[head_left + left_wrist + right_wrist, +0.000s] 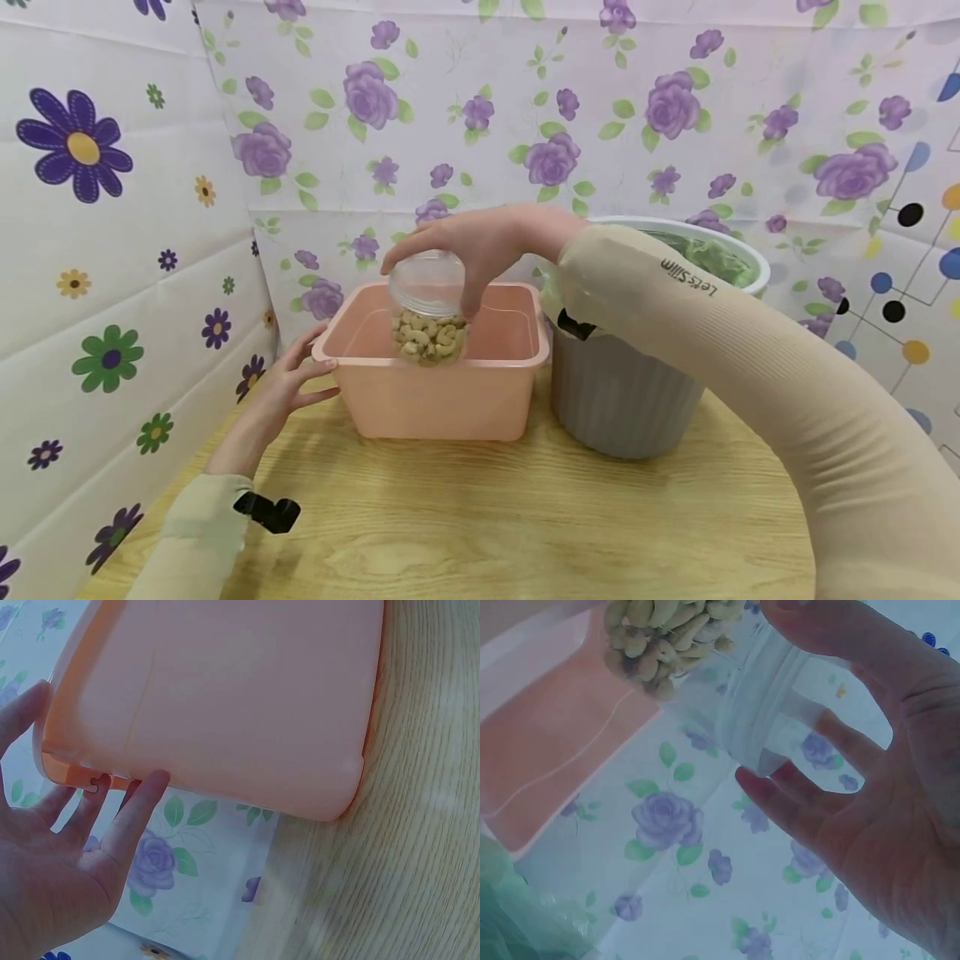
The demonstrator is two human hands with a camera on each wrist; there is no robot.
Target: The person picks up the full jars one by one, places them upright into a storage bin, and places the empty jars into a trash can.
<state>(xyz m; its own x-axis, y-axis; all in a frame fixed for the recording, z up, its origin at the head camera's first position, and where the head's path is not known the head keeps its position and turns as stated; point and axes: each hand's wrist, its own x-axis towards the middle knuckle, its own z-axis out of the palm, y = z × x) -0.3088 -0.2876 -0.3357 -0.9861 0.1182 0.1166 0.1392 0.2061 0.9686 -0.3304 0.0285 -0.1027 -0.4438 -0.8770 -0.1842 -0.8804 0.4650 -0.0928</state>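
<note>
Right hand [480, 242] fingers curled on cashew jar [427, 312] lid, jar above pink bin [435, 392], unreleased. Left hand [281, 392] flat-fingered, steadies bin rim.

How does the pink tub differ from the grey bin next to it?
The pink tub is rectangular, smooth-walled and lower; the grey bin is round, ribbed and taller. The tub looks bare inside, while the bin holds a green liner. Both stand on the wooden table.
</note>
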